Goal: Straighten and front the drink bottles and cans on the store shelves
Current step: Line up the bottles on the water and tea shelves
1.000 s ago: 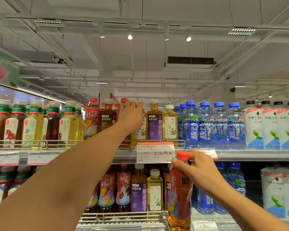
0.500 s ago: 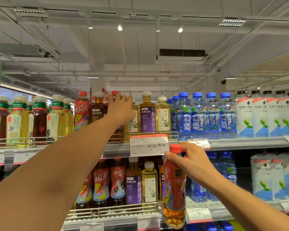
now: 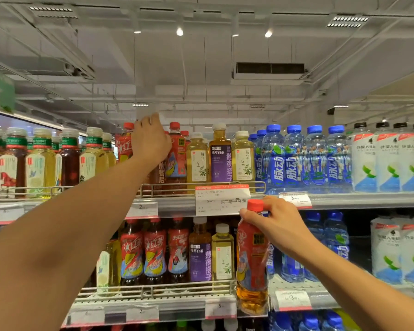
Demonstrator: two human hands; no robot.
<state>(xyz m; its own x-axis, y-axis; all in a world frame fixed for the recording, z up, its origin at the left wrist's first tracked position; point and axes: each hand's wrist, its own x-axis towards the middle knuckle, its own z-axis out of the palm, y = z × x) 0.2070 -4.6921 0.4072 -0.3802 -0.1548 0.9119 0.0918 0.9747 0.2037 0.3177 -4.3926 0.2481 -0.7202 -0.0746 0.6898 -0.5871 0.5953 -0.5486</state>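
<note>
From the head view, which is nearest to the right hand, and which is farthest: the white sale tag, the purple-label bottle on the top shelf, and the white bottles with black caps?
1. The white sale tag, just left of the right hand on the shelf edge.
2. The purple-label bottle, above and left, on the top shelf.
3. The white bottles with black caps, far right on the top shelf.
</note>
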